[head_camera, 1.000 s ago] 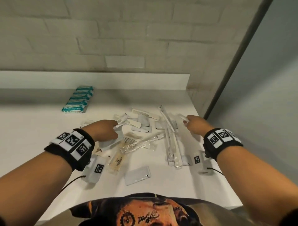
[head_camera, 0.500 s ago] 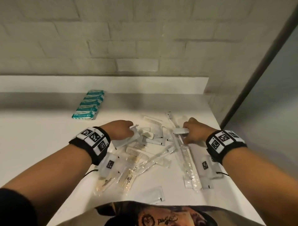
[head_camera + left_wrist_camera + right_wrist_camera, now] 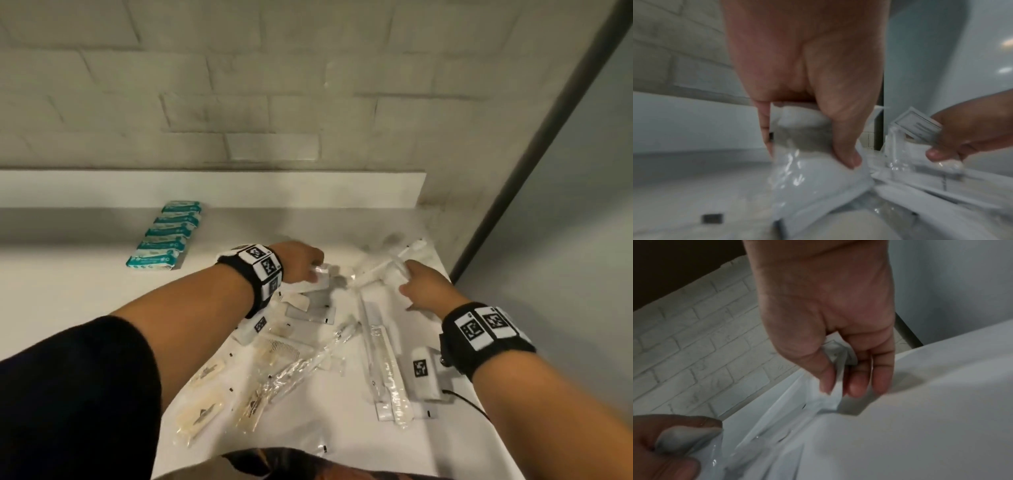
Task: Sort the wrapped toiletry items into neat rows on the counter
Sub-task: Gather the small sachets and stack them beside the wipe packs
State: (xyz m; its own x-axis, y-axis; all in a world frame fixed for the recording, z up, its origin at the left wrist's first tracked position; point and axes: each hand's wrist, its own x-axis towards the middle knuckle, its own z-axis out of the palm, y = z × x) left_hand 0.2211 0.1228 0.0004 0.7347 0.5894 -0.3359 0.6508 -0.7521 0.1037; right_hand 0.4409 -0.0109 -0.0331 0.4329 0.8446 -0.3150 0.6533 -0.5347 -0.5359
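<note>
Head view: a loose pile of clear-wrapped toiletry items (image 3: 308,349) is seen on the white table (image 3: 85,308), towards its right end, with both hands reached into the far part of the pile.
Left hand: the left hand (image 3: 301,265) is seen with thumb and fingers curled round a soft white packet (image 3: 818,175), whose glossy film is pinched near its top edge.
Right hand: the right hand (image 3: 423,289) is closed in a pinch on a thin wrapped item (image 3: 835,386), held between thumb and fingertips just above the table.
Finished row: a row of teal packets (image 3: 166,238) is already laid out at the back left, well apart from the pile.
Unsorted items: wrapped combs (image 3: 383,363), flat sachets and beige packets are left crossed over one another in the pile.
Handling: the items are judged light and thin; the film is expected to be slippery and to crumple, so slipping from a loose pinch is likely.
Where to hold: long combs are best taken near the middle so they stay level; sachets are best pinched at a sealed edge.
Risk: neighbouring wrappers may be dragged along when one piece is lifted from the pile.
Progress: one row is judged done, with most sorting not yet done.
</note>
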